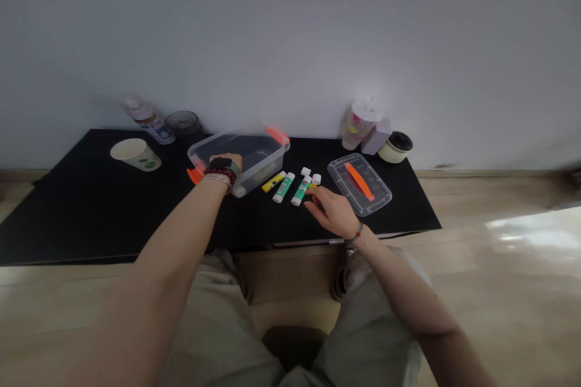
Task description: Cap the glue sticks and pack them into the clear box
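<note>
Inspection at this moment finds both of the person's hands engaged at the front of a black desk (86,211). The left hand (224,163) rests at a clear plastic storage box (256,160) with orange latches, its lid off; the fingers are hidden at the box's near side, so whether they are clenched or released cannot be determined. The right hand (331,211) is at the desk surface, its fingers (313,202) loosely spread and grasping nothing visible. They stand just beside a green-labelled glue stick (301,191), the nearest of a small group lying outside the box, between the two hands. That group also includes a second green-labelled glue stick (284,187), a yellow stick (273,182) and small white caps (305,172). The box's clear lid (339,175), with an orange handle, lies flat to the right of the group. Toward the wall stand a paper cup (135,154), a spray bottle (149,122), a dark glass (184,124), a lidded plastic cup (358,127), a small pale box (376,136) and a cream jar with a black lid (394,147).
</note>
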Demonstrator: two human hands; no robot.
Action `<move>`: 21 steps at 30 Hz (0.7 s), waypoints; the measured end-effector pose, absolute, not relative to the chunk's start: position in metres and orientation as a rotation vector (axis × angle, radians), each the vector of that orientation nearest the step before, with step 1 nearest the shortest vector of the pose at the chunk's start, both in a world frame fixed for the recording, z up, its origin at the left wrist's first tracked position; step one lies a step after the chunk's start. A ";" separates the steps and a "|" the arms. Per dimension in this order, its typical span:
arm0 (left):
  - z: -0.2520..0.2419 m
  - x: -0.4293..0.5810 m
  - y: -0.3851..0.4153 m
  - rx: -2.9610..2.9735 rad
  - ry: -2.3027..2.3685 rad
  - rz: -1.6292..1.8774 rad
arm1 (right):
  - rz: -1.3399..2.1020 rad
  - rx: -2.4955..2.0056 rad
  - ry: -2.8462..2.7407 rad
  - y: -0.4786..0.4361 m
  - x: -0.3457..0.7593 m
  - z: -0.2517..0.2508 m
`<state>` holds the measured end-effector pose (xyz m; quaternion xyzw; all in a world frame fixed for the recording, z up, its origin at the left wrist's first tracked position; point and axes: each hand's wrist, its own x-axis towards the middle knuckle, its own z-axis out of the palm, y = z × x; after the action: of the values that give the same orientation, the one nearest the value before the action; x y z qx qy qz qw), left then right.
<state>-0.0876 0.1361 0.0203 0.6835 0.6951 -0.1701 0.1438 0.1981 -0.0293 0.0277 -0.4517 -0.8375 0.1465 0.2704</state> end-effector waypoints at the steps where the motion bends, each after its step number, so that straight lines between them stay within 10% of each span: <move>1: 0.026 -0.084 0.134 1.994 2.020 -0.428 | 0.363 -1.256 -2.245 -0.027 0.200 0.027; 8: 0.064 -0.047 0.058 2.274 1.902 0.420 | 0.255 -1.655 -2.138 0.013 0.233 0.011; 21: 0.003 -0.025 0.015 2.241 1.786 0.117 | 0.429 -1.852 -2.441 0.043 0.215 -0.033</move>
<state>-0.0255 0.0154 0.0032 0.7741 0.6168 0.0403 0.1364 0.2155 0.0433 -0.0335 -0.5984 -0.7888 0.1386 0.0238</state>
